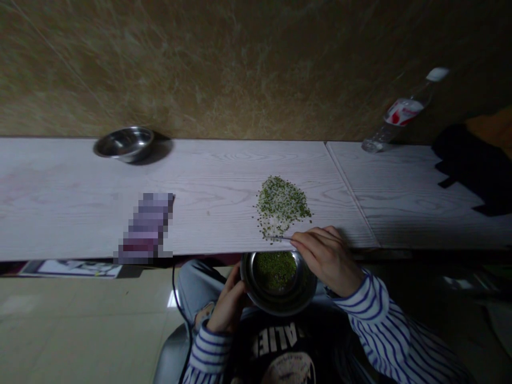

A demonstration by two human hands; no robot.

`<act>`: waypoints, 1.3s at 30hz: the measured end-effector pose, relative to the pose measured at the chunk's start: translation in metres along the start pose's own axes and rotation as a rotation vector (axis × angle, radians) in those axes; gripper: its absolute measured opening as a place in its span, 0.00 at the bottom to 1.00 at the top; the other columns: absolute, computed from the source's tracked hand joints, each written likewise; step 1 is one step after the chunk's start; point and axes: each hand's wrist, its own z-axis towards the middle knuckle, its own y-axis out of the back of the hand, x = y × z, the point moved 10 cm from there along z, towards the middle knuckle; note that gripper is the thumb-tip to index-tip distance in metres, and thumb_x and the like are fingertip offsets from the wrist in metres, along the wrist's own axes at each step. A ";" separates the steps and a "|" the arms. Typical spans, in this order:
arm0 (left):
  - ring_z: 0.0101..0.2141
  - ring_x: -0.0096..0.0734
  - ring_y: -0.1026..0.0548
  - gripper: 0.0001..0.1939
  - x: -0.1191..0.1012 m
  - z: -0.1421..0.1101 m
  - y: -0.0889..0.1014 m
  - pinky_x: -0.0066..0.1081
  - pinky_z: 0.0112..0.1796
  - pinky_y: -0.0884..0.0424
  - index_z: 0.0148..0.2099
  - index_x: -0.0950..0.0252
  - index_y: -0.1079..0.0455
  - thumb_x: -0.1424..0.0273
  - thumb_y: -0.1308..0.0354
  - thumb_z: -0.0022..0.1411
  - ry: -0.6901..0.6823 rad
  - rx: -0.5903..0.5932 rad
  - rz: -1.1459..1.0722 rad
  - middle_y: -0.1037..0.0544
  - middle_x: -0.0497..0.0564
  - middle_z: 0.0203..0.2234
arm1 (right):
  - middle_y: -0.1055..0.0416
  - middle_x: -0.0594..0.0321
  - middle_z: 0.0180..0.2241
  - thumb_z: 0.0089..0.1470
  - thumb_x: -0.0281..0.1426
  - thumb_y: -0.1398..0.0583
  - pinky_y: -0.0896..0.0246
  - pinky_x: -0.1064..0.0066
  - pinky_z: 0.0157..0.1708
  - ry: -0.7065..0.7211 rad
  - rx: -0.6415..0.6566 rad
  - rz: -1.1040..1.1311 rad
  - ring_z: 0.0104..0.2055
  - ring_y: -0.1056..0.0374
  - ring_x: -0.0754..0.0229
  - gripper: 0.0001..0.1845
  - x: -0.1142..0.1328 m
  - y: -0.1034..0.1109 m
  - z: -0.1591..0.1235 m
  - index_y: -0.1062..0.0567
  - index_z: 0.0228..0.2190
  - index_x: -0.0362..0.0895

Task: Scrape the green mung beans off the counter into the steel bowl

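My right hand is closed, pinching a thin, pointed metal tool that looks like tweezers. Its tip is at the near edge of a pile of green beans and white grains spread on the table. Under the table's edge, my left hand grips the left side of a steel bowl held over my lap. Small green beans cover the bowl's bottom. My right hand hangs above the bowl's right rim; part of the rim is hidden behind it.
A second steel bowl stands against the wall at the back left. A phone-like blurred item lies at the table's front left, with a cable below. A clear bottle and dark cloth are at the right.
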 end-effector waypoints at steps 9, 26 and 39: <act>0.27 0.34 0.29 0.31 0.002 0.001 0.000 0.32 0.26 0.30 0.56 0.62 0.34 0.72 0.39 0.47 -0.003 0.015 -0.007 0.25 0.46 0.27 | 0.24 0.63 0.29 0.62 0.28 0.43 0.48 0.66 0.36 -0.025 -0.009 -0.021 0.32 0.30 0.59 0.04 -0.021 0.011 -0.012 0.27 0.36 0.44; 0.29 0.35 0.28 0.31 0.001 0.001 -0.005 0.34 0.27 0.29 0.54 0.62 0.33 0.72 0.39 0.45 0.007 0.021 -0.002 0.24 0.48 0.32 | 0.24 0.62 0.29 0.63 0.29 0.44 0.48 0.66 0.36 -0.040 -0.004 -0.046 0.32 0.30 0.59 0.05 -0.024 0.010 -0.014 0.27 0.36 0.44; 0.29 0.35 0.28 0.31 0.004 0.003 -0.006 0.32 0.26 0.30 0.55 0.61 0.32 0.71 0.39 0.45 0.009 0.035 0.033 0.24 0.48 0.32 | 0.24 0.64 0.29 0.63 0.28 0.44 0.48 0.66 0.36 -0.036 0.017 -0.019 0.33 0.30 0.60 0.04 -0.028 0.012 -0.015 0.28 0.37 0.45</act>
